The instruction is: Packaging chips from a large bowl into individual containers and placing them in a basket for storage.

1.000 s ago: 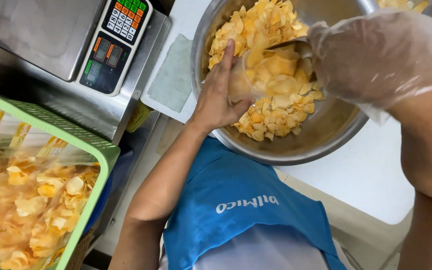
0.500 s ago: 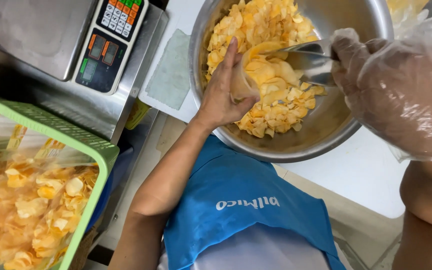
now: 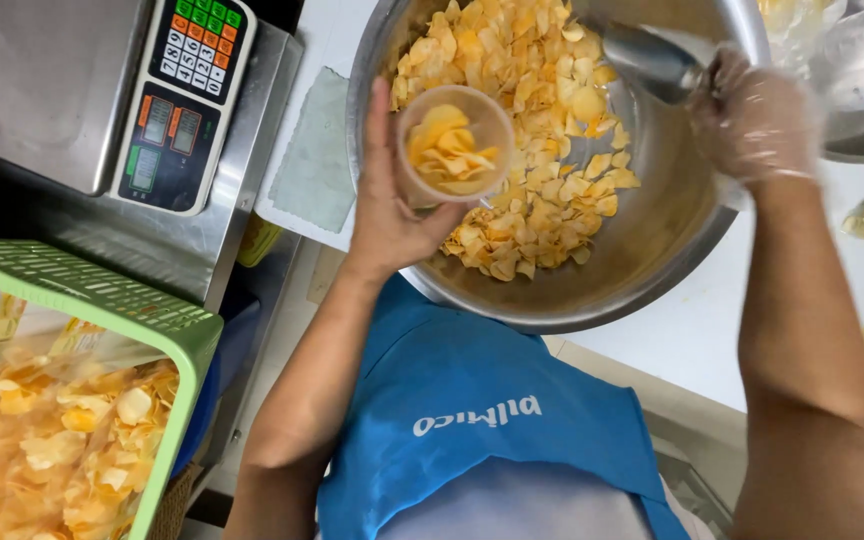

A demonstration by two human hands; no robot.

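1. Head view shows the left hand [image 3: 387,215] wrapped tight around a small clear cup [image 3: 455,147], held over the big metal bowl [image 3: 652,270].
2. Yellow chips [image 3: 532,130] sit in the cup, but it looks only part full.
3. The gloved right hand [image 3: 757,120] grips a metal scoop [image 3: 652,60] inside the bowl, and the scoop looks empty.
4. Lots of chips are left in the bowl.
5. A scale [image 3: 187,95] and a green basket [image 3: 152,320] with bagged chips wait on the left.
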